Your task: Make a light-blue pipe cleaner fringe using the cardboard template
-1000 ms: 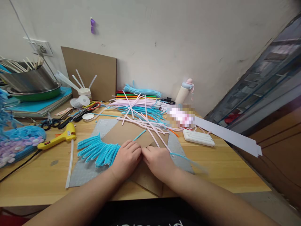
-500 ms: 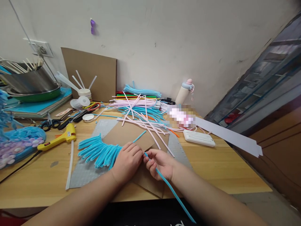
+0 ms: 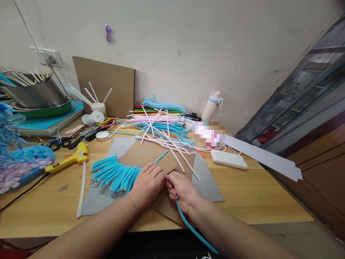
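A fan of looped blue pipe cleaners [image 3: 115,174] lies over the cardboard and the grey cutting mat [image 3: 94,203]. My left hand [image 3: 151,181] is closed at the fan's right end, its fingertips hidden under the knuckles. Against it, my right hand [image 3: 181,189] pinches a long blue pipe cleaner [image 3: 190,226], whose tail hangs down past the table's front edge. A short blue end [image 3: 161,157] sticks out beyond my left hand. Beneath both hands is a brown cardboard piece [image 3: 145,154]. The exact spot where the fingers meet is hidden.
A yellow hot glue gun [image 3: 68,160] with a glue stick stands on the left, beside black scissors [image 3: 59,142]. Pink pipe cleaners [image 3: 172,144] lie loosely behind the hands. A white power strip [image 3: 228,159] and a bottle [image 3: 211,107] are at the right.
My right hand has rolled over, with its back now facing up and its fingers curled tighter on the pipe cleaner. The hanging tail has shifted slightly left. My left hand stays in place.
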`<state>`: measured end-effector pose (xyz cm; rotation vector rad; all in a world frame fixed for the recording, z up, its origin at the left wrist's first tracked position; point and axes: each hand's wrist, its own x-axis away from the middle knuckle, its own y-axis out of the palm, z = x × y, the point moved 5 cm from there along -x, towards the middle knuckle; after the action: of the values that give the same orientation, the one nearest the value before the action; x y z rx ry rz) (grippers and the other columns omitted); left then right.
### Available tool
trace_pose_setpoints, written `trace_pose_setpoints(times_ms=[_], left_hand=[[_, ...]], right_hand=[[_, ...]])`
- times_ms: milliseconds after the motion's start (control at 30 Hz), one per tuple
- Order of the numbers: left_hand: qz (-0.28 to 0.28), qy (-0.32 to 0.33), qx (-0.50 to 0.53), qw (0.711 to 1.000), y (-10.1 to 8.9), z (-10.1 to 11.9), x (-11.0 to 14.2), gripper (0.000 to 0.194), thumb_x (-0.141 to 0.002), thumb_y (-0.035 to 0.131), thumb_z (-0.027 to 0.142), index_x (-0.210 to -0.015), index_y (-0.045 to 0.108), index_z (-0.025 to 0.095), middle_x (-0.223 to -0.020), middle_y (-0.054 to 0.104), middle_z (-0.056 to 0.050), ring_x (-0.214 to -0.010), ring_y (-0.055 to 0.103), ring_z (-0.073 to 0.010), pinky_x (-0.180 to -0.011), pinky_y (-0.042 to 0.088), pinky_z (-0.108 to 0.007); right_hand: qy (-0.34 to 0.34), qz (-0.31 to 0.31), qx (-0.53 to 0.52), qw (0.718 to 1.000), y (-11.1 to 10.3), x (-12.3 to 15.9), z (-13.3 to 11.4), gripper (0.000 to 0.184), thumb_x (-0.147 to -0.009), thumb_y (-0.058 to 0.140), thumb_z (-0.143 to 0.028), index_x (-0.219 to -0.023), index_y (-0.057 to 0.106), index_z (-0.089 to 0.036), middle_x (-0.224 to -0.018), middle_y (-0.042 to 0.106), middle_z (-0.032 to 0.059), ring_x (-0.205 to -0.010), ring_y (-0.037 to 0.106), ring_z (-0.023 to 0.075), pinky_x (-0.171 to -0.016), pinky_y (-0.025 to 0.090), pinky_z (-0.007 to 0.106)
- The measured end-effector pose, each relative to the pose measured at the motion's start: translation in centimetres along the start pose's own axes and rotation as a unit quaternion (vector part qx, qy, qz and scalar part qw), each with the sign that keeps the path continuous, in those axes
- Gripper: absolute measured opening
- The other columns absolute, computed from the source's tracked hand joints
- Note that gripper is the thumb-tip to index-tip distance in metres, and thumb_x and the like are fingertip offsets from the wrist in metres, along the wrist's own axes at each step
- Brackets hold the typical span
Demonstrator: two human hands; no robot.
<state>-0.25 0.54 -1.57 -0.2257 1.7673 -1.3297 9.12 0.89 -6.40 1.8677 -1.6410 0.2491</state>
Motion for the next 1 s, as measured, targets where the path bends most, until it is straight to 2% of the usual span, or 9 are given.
trace_pose_setpoints(times_ms=[100,233,300,400,500,667,767,900,1000], left_hand=[[0.004,0.004,0.001,1.000,-0.2,0.0,0.0,0.017,-0.083,0.048,0.017,-0.066,0.052,0.016,-0.069,0.053,-0.002,-0.068,0.048,-0.0157,-0.071,0.040,-0.031],[0.008,0.012,0.001,1.000,-0.3,0.1,0.1,0.021,-0.084,0.045,0.017,-0.065,0.051,0.017,-0.068,0.053,-0.002,-0.067,0.046,-0.0153,-0.069,0.040,-0.030],[0.011,0.014,-0.002,1.000,-0.3,0.2,0.1,0.022,-0.085,0.044,0.016,-0.064,0.050,0.017,-0.067,0.052,-0.002,-0.066,0.046,-0.0151,-0.070,0.040,-0.030],[0.016,0.008,0.003,1.000,-0.3,0.2,0.1,0.021,-0.084,0.045,0.017,-0.064,0.050,0.017,-0.067,0.052,-0.002,-0.066,0.045,-0.0149,-0.071,0.039,-0.031],[0.017,-0.004,0.007,1.000,-0.1,0.2,0.1,0.020,-0.085,0.045,0.018,-0.066,0.051,0.017,-0.068,0.052,-0.001,-0.068,0.045,-0.0151,-0.072,0.039,-0.031],[0.018,-0.007,0.005,1.000,-0.1,0.1,0.1,0.020,-0.085,0.045,0.019,-0.066,0.051,0.017,-0.068,0.052,-0.001,-0.068,0.045,-0.0151,-0.072,0.038,-0.031],[0.018,-0.007,-0.003,1.000,-0.1,0.1,0.1,0.020,-0.085,0.045,0.019,-0.066,0.051,0.017,-0.068,0.052,-0.001,-0.068,0.045,-0.0150,-0.072,0.038,-0.031],[0.019,-0.002,-0.010,1.000,-0.1,0.2,0.1,0.019,-0.083,0.046,0.017,-0.065,0.050,0.017,-0.067,0.052,-0.001,-0.068,0.045,-0.0152,-0.071,0.038,-0.031],[0.017,0.008,-0.012,1.000,-0.1,0.3,0.0,0.020,-0.083,0.046,0.016,-0.064,0.051,0.017,-0.066,0.051,-0.001,-0.066,0.045,-0.0151,-0.069,0.038,-0.030]], right_hand=[[-0.175,0.043,0.233,0.956,-0.7,0.5,-1.4,0.022,-0.074,0.051,-0.025,-0.059,0.037,-0.019,-0.047,0.036,-0.0066,-0.041,0.028,0.0058,-0.040,0.019,0.019],[-0.369,0.029,0.492,0.788,-0.2,2.4,-3.1,0.016,-0.076,0.048,-0.017,-0.062,0.042,-0.019,-0.060,0.044,-0.0004,-0.056,0.035,0.0113,-0.054,0.023,0.025],[-0.390,0.012,0.534,0.750,0.0,3.0,-3.4,0.013,-0.077,0.048,-0.017,-0.064,0.044,-0.019,-0.064,0.045,0.0011,-0.058,0.035,0.0123,-0.056,0.022,0.027],[-0.300,0.012,0.456,0.838,-0.7,2.3,-3.2,0.016,-0.078,0.049,-0.022,-0.063,0.043,-0.019,-0.060,0.044,0.0004,-0.054,0.035,0.0110,-0.052,0.022,0.025],[-0.034,-0.076,0.196,0.977,-1.2,1.2,-1.3,0.018,-0.082,0.043,-0.030,-0.069,0.045,-0.018,-0.055,0.042,-0.0028,-0.041,0.029,0.0063,-0.041,0.017,0.020],[0.254,-0.196,-0.215,0.923,0.0,2.0,0.0,0.011,-0.082,0.041,-0.020,-0.073,0.042,-0.014,-0.051,0.036,-0.0079,-0.033,0.023,-0.0007,-0.034,0.013,0.010],[0.229,-0.167,-0.225,0.932,-0.2,1.6,0.1,0.010,-0.079,0.043,-0.018,-0.071,0.041,-0.014,-0.051,0.035,-0.0083,-0.034,0.022,-0.0013,-0.034,0.012,0.009],[0.029,-0.075,0.056,0.995,-1.3,0.9,-0.2,0.013,-0.075,0.046,-0.019,-0.064,0.040,-0.016,-0.049,0.033,-0.0076,-0.036,0.018,0.0022,-0.037,0.012,0.017],[-0.260,0.009,0.342,0.903,-1.4,2.0,-2.4,0.016,-0.071,0.051,-0.018,-0.058,0.040,-0.017,-0.054,0.038,-0.0037,-0.048,0.033,0.0065,-0.046,0.022,0.021]])
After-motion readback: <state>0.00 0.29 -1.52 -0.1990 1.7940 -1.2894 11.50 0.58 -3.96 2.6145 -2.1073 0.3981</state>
